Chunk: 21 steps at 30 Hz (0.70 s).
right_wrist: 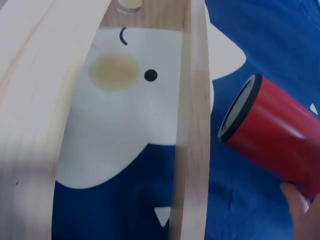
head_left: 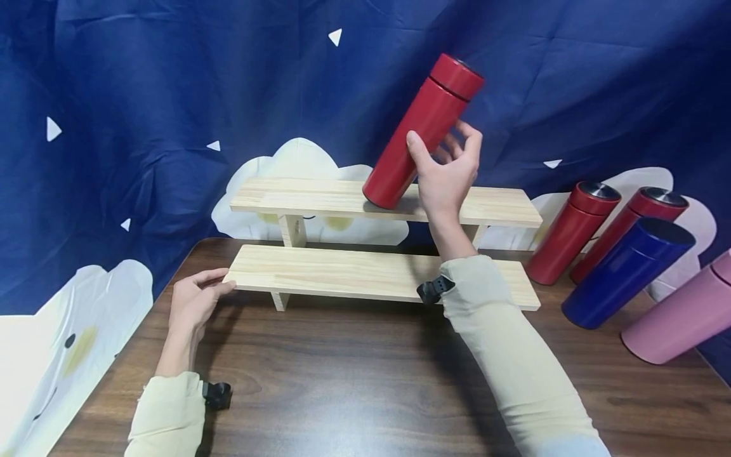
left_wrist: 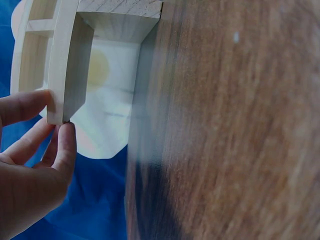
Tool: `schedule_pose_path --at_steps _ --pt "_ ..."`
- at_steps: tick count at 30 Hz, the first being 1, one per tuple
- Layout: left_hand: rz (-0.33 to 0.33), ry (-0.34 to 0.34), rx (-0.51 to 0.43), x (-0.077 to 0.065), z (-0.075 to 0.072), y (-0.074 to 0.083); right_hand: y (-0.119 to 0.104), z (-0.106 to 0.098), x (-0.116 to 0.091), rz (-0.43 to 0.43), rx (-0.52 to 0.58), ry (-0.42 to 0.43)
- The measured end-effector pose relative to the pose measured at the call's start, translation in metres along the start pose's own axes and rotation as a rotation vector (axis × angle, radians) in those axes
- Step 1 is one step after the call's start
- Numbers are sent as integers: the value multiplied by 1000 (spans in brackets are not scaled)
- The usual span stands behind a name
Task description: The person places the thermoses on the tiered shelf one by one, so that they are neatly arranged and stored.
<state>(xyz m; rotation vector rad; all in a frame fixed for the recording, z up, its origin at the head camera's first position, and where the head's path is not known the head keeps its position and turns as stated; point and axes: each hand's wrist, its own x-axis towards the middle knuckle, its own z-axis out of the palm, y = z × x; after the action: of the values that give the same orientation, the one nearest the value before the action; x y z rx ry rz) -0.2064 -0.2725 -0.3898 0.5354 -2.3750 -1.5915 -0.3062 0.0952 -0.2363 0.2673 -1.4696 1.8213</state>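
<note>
My right hand (head_left: 448,181) grips a red thermos bottle (head_left: 419,136), thumb on the near side and fingers round behind. The bottle leans with its lid up to the right, its base overlapping the upper tier (head_left: 311,197) of a pale two-step wooden rack in the head view. In the right wrist view, the bottle's dark-rimmed base (right_wrist: 240,110) shows beside the upper board, with a gap between them. At the left end of the lower tier (head_left: 342,270), my left hand (head_left: 194,301) pinches the board's corner between thumb and fingers, as the left wrist view shows.
Right of the rack on the brown table (head_left: 342,381) stand two more red bottles (head_left: 571,235) (head_left: 634,222), a blue bottle (head_left: 625,276) and a pink bottle (head_left: 679,317). A blue cloth (head_left: 171,95) with white cloud shapes hangs close behind the rack.
</note>
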Motion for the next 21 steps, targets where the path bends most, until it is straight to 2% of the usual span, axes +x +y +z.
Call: schedule_pose_path --at_steps 6,13,21 --pt "9 8 -10 0 1 0 1 17 0 8 -36 -43" --pt "5 -7 -32 -1 5 1 2 31 2 20 -76 -54" --pt "-7 3 -29 -2 1 1 10 45 -3 25 -135 -103"
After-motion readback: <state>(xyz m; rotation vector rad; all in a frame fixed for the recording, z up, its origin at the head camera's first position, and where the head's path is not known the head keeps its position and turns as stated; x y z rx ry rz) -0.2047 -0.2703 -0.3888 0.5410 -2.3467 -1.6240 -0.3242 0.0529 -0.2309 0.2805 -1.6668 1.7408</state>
